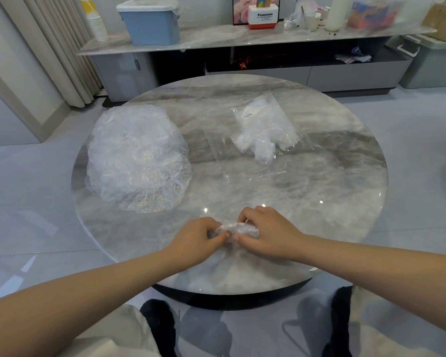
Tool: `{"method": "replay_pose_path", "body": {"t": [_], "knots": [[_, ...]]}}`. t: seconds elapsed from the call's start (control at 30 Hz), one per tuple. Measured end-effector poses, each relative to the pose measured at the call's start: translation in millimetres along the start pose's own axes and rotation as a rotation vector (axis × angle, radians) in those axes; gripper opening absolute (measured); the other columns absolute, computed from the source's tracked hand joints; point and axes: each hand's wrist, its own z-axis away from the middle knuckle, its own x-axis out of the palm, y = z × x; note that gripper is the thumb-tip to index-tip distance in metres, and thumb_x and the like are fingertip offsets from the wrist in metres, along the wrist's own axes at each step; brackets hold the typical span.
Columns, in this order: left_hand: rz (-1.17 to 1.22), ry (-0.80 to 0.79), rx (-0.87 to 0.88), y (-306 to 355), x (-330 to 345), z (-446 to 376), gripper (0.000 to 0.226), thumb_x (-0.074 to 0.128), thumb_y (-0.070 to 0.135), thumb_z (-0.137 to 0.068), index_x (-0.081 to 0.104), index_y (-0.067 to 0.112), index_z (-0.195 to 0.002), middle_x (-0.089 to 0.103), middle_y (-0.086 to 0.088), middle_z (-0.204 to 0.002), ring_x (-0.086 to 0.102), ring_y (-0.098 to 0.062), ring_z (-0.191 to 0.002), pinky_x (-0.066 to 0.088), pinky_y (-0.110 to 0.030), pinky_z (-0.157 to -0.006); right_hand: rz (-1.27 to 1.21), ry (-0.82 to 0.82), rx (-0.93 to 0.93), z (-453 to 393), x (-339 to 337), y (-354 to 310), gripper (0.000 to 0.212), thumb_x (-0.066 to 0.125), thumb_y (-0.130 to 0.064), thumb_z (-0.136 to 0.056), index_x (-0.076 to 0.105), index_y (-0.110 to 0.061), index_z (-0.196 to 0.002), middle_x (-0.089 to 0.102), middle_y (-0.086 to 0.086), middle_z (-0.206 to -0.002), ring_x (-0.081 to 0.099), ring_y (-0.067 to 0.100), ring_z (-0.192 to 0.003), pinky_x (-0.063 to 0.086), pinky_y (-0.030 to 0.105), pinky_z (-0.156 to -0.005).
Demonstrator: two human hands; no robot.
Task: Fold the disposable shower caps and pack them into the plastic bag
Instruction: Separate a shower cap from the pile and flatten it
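While both hands pinch a crumpled shower cap (238, 230) with curled fingers (245, 213), a clear plastic bag (265, 130) on the table (319, 202) holds folded caps (262, 143).

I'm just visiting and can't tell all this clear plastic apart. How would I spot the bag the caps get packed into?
Start at the round marble table and look to its far right part. There lies the plastic bag, flat and clear, with a small white label and white folded caps showing inside. The pile of shower caps on the left is a puffy, crinkled mound with no label.
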Motion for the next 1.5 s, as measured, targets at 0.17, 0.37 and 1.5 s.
{"method": "replay_pose_path", "body": {"t": [0.17,0.37,1.5], "knots": [[0.025,0.023,-0.138,2.7,1.1,-6.5,0.031,0.061,0.031,-0.089,0.050,0.014,-0.066,0.044,0.005,-0.057,0.039,-0.007,-0.052,0.028,-0.019,-0.049,-0.124,-0.027,0.280,-7.8,1.7,0.4,0.027,0.061,-0.042,-0.088,0.050,-0.021,-0.099,0.051,-0.009,-0.068,0.050,0.009,-0.060,0.038,0.027,-0.055],[-0.008,0.036,-0.216,3.7,2.5,-11.0,0.027,0.065,0.028,-0.086,0.046,0.017,-0.101,0.052,0.006,-0.069,0.050,-0.008,-0.064,0.034,-0.021,-0.055,0.036,-0.080,0.368,-15.1,1.5,-8.2,0.041,0.060,-0.041,-0.088,0.048,-0.018,-0.119,0.059,-0.003,-0.098,0.053,0.018,-0.086,0.036,0.028,-0.066],[0.671,0.184,-0.301,60.4,-23.2,-109.2,0.012,0.051,0.021,-0.095,0.059,0.012,-0.099,0.064,0.001,-0.091,0.066,-0.010,-0.072,0.050,-0.023,-0.073,-0.471,0.029,0.554,-75.4,-104.3,22.4,0.010,0.070,-0.017,-0.083,0.065,-0.010,-0.079,0.055,0.001,-0.069,0.051,0.013,-0.063,0.039,0.024,-0.056]]}}
